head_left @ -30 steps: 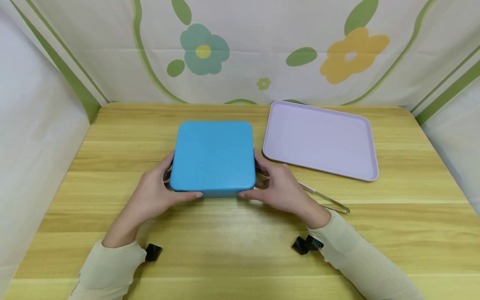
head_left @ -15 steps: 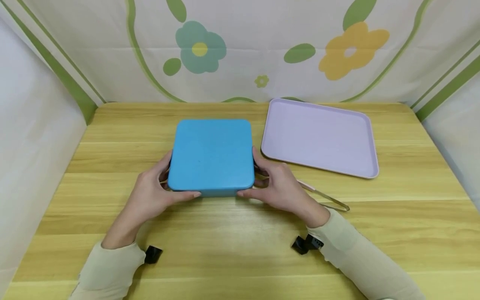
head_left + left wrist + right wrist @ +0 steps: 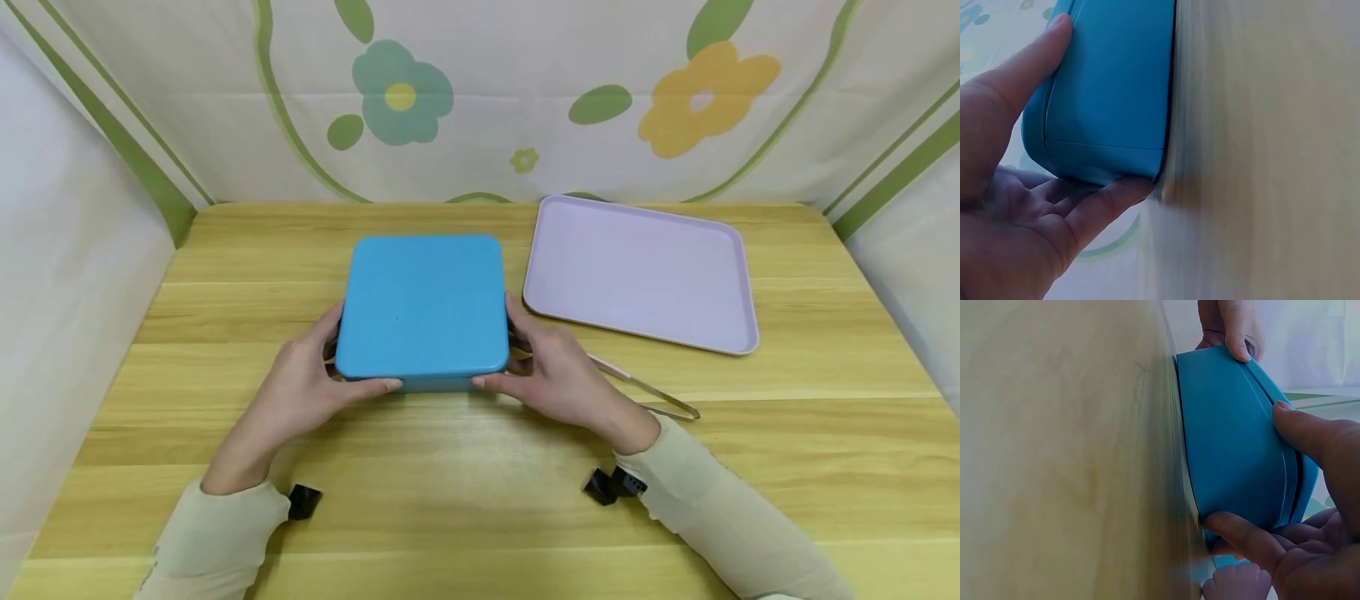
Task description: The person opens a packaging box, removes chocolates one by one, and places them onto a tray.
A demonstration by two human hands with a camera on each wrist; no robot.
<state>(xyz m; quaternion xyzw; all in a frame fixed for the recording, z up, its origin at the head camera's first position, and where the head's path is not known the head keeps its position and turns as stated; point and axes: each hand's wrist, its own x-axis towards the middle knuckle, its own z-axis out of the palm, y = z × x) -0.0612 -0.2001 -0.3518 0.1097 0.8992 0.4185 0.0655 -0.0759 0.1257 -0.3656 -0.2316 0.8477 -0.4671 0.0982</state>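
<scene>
A blue rectangular lidded box sits on the wooden table in the head view, left of centre. My left hand holds its near left corner, thumb along the front face and fingers against the side. At the near right corner, my right hand grips it the same way. In the left wrist view, the left thumb lies at the lid seam while a finger touches the lower edge. A dark gap shows between lid and box body near the right thumb. The inside of the box is hidden.
A lilac tray lies at the back right. Metal tongs with a pink part lie right of the box, partly under my right forearm; their pink scalloped tip shows in the right wrist view. A floral curtain hangs behind.
Both hands keep their hold on the box. My right thumb and the lid's near right corner have risen very slightly; the head view has shifted a little.
</scene>
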